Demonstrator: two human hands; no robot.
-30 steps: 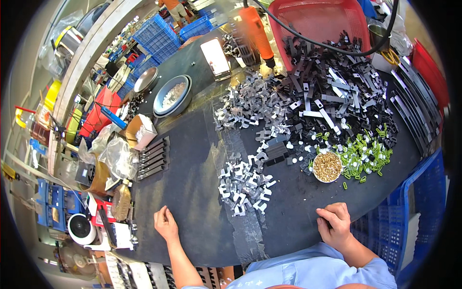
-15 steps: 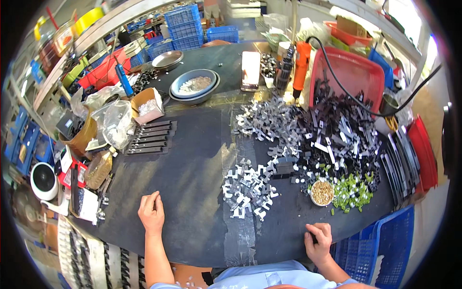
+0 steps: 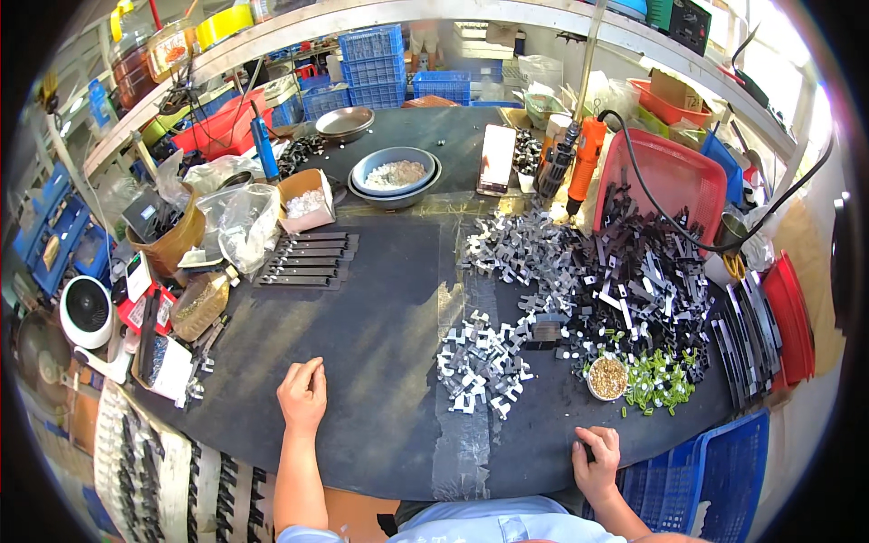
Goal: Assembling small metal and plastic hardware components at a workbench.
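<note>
Bare left hand [image 3: 302, 396] lying over dark flat desk [image 3: 380, 308], fingers resting curled together; bare right hand [image 3: 595, 459] lying near round white cup [image 3: 593, 391], fingers resting curled together.

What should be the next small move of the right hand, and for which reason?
Perhaps the right hand could open and reach forward to the white cup of gold-coloured pieces. No object shows in this loosely curled hand, and the cup stands just ahead of it, beside the green pieces. The left hand is farther from the cup.
</note>
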